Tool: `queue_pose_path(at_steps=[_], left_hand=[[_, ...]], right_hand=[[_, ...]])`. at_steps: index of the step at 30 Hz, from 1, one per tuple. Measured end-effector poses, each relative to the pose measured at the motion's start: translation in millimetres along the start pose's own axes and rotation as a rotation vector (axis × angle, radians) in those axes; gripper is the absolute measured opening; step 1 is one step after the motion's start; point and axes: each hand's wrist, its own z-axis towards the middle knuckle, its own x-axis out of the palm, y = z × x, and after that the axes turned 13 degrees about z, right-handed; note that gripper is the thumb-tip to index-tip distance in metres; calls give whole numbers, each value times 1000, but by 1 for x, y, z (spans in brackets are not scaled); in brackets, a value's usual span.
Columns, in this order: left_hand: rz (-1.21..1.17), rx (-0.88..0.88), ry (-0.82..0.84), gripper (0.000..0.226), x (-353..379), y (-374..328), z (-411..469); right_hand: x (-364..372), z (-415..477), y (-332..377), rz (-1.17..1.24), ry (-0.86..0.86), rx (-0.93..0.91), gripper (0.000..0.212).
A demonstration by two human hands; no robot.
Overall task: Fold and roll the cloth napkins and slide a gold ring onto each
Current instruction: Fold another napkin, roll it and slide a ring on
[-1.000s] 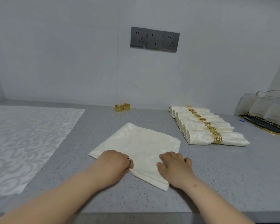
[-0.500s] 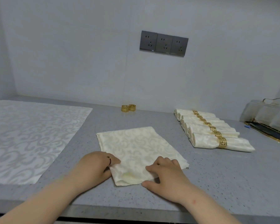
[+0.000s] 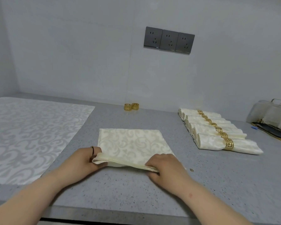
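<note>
Cream damask napkin point(image 3: 133, 143) folded square — both hands point(image 3: 83, 159) point(image 3: 165, 166) pinch its lifted near edge.

**Head view, wide-angle.** Illumination is soft, diffuse and cool, and falls from above. The wall point(image 3: 88, 54) reads pale grey and dims toward the upper left corner of the frame. Shadows are weak, with blurred edges. A thin dark band lies under the raised near edge of the folded napkin point(image 3: 133, 143). Faint patches sit beneath the left hand point(image 3: 83, 159) and the right hand point(image 3: 165, 166), and another runs along the lower left side of the rolled napkins point(image 3: 209, 138). The gold rings point(image 3: 131, 107) glint faintly. On the speckled countertop point(image 3: 120, 192) fine grain is softened. Lens distortion tilts the wall corner at the left margin and stretches the forearms point(image 3: 39, 192) toward the lower corners. At the right margin the clear container point(image 3: 272, 114) appears smeared.
</note>
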Motion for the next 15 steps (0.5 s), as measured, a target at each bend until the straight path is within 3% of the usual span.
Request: queue_pose_path(at_steps=[6, 8, 10, 15], left_hand=[[-70, -148, -13, 40, -5, 7, 5], [-130, -172, 41, 31, -6, 6, 10], [-240, -234, 41, 41, -4, 11, 22], [-153, -318, -101, 51, 7, 11, 42]], right_hand=[[-24, -5, -36, 445, 29, 299, 14], [-33, -6, -43, 554, 53, 370, 22], [-39, -3, -49, 652, 33, 423, 36], [-37, 15, -53, 693, -17, 517, 23]])
